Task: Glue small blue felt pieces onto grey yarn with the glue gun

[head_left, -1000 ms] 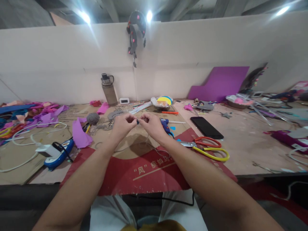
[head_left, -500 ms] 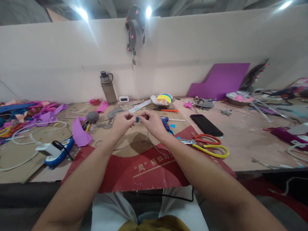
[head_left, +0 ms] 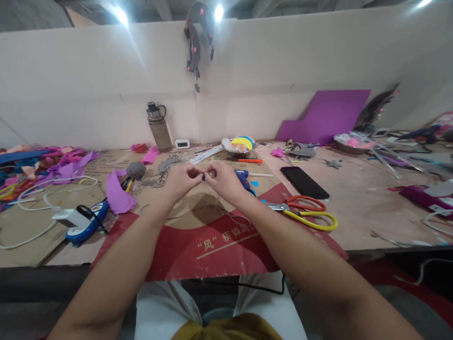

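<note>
A small dark blue piece [head_left: 203, 178] shows between the fingertips of both hands, above the cardboard; fingers cover most of it. My left hand [head_left: 181, 182] pinches it from the left, closed at thumb and forefinger. From the other side my right hand [head_left: 223, 180] is closed on it as well. A thin pale thread [head_left: 233, 216] runs on the cardboard below the right hand. Just right of that hand lies a blue glue gun [head_left: 244, 178], partly hidden. Scissors [head_left: 311, 220] with one red and one yellow handle lie beside my right forearm.
A black phone [head_left: 304, 182] lies right of the scissors. A ball of grey yarn [head_left: 136, 170] and a purple felt scrap [head_left: 118, 191] are left. Behind stand a bottle [head_left: 160, 130] and a bowl [head_left: 240, 153]. A blue power strip [head_left: 88, 226] with cables sits at left.
The blue piece is now more covered by the fingers, and the fingertips have shifted slightly around it. The whole view has moved a little; other things lie as before.
</note>
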Available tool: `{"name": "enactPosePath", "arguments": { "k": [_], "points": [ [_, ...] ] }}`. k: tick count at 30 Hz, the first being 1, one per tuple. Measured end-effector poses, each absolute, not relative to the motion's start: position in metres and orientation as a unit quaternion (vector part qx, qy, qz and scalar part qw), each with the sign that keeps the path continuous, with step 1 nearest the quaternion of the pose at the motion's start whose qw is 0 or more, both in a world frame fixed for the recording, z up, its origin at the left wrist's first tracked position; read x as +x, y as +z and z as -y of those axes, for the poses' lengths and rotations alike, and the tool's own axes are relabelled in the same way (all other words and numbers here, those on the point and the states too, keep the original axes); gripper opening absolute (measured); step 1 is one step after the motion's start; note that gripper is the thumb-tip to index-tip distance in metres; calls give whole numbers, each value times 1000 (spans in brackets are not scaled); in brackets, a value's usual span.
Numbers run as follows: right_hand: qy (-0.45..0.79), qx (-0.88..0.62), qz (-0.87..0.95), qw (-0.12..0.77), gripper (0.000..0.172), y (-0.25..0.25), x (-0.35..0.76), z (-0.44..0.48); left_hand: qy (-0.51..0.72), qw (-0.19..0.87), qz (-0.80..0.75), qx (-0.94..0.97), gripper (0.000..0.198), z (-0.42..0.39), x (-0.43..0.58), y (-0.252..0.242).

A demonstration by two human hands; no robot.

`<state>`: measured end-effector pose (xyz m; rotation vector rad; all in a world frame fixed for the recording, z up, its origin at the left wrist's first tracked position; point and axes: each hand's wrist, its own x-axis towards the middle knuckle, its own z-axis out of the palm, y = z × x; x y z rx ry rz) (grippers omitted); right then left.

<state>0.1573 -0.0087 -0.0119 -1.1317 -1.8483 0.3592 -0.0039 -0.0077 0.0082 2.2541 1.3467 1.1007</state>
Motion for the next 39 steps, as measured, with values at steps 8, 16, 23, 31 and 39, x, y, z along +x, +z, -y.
{"name": "enactPosePath", "arguments": {
  "k": [8,16,23,31,39],
  "points": [
    [167,-440,738,484,4,-12,153,17,450,181,-499,718,12,3,-5,2],
    [230,-441,701,511,10,-19,148,17,534,303,-502,610,12,0,-3,2],
    [262,-449,700,490,17,-26,148,10,628,375,-483,482,19,-11,-10,1],
    [269,-365,803,387,18,2,136,51,705,399,-475,343,19,-34,-36,0],
    [171,-350,857,336,19,21,181,76,744,354,-428,373,12,-38,-39,-3]
  ]
}}
